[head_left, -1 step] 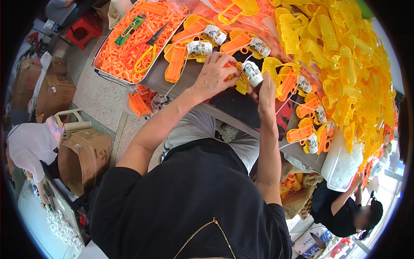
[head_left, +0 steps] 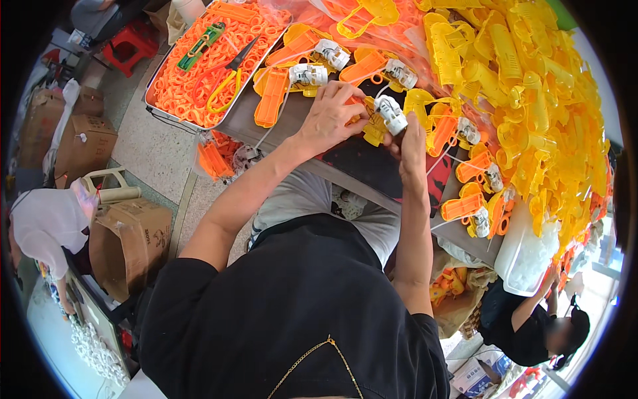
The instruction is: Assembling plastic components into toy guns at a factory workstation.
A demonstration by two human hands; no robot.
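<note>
My left hand (head_left: 333, 114) is closed, its fingers pinching the left end of a yellow plastic toy shell (head_left: 375, 130) with an orange part partly hidden under the fingertips. From the right, my right hand (head_left: 413, 143) grips the same piece, thumb beside its white cylindrical unit (head_left: 390, 114). The piece is held over the table's near edge. Around it lie several similar assemblies, such as one with an orange part (head_left: 270, 98) and a white unit (head_left: 308, 75) with a pale wire, left of my left hand. More of them, with an orange part (head_left: 463, 206), lie right of my right hand.
A metal tray (head_left: 154, 106) of small orange rings stands at left, with a green tool (head_left: 201, 46) and yellow-handled cutters (head_left: 229, 92) on top. Yellow shells (head_left: 531, 100) are heaped at right. Below sits a white bin (head_left: 525, 259). Cardboard boxes (head_left: 129, 243) and two people flank me.
The held piece and my right hand have shifted very slightly; the grip of both hands is the same.
</note>
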